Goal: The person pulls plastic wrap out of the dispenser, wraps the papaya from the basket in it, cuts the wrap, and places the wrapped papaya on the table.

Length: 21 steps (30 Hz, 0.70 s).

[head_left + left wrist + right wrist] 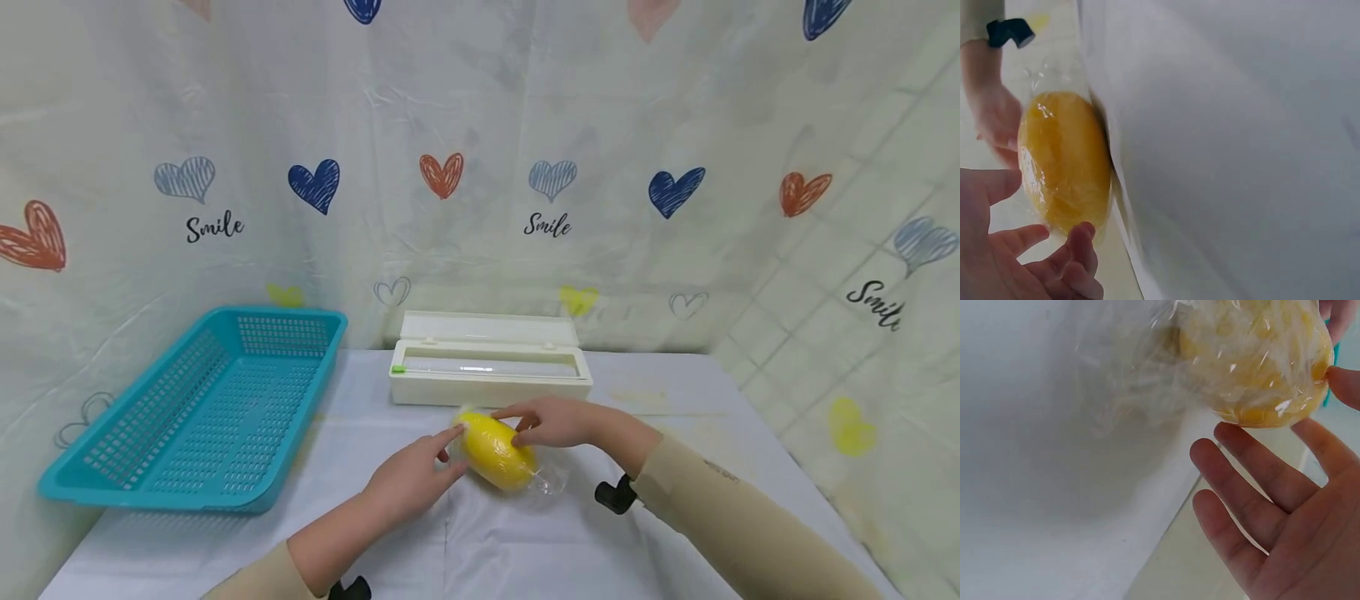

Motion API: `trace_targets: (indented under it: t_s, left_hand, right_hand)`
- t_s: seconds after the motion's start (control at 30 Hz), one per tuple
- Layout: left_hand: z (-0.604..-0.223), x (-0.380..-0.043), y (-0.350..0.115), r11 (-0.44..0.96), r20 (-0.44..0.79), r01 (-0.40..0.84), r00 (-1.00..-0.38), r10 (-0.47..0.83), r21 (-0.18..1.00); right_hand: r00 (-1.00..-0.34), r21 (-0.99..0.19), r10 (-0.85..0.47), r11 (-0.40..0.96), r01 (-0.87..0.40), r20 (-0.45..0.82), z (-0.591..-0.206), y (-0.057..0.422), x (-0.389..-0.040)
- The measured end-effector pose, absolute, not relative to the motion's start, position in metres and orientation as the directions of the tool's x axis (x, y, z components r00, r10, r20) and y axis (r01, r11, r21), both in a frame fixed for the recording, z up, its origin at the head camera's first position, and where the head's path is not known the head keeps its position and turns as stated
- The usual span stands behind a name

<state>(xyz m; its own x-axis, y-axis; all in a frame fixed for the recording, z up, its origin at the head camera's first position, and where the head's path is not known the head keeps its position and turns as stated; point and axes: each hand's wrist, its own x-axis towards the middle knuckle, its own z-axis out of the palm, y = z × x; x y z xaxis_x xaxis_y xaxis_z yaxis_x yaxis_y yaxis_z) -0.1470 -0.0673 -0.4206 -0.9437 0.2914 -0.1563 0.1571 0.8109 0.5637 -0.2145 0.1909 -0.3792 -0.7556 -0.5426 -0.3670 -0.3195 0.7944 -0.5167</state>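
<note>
A smooth yellow oval fruit (497, 450), wrapped in clear cling film, lies on the white-covered table. Loose film (550, 479) bunches at its right end. My left hand (412, 479) is at the fruit's left side, index fingertip on the film and the other fingers loosely bent near its end, as the left wrist view (1029, 250) shows. From the far right side, my right hand (558, 422) touches it with thumb and index fingertips. In the right wrist view its remaining fingers (1254, 487) stretch out below the wrapped fruit.
Just behind the fruit stands a white cling film dispenser (491, 392), its lid (487, 327) raised and a green slider (399, 368) at its left. A turquoise plastic basket (296, 442) stands on the left. A heart-printed curtain (480, 242) hangs behind the table.
</note>
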Motion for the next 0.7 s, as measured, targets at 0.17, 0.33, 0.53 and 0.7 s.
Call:
trace_targets:
  t_s: [0.17,0.33,0.53,0.7]
  left_hand:
    - [-0.426,-0.160,-0.061,0.752,-0.175,0.147,-0.927,0.331,0.643]
    - [-0.431,-0.170,-0.056,0.634,-0.174,0.127,-0.904,0.390,0.763]
    - [-0.422,-0.173,-0.046,0.596,-0.184,0.095,-0.902,0.390,0.797]
    - [-0.418,-0.174,-0.038,0.592,-0.180,0.098,-0.902,0.392,0.800]
  right_hand:
    - [-0.788,-0.552,-0.529,0.778,-0.302,-0.314,-0.387,0.199,-0.203]
    - [-0.828,-0.610,-0.495,0.751,-0.254,-0.265,-0.398,0.201,-0.189]
    - [-0.861,-0.666,-0.425,0.732,-0.144,-0.280,-0.409,0.196,-0.173]
    - [-0.884,-0.703,-0.362,0.709,-0.056,-0.294,-0.417,0.200,-0.166]
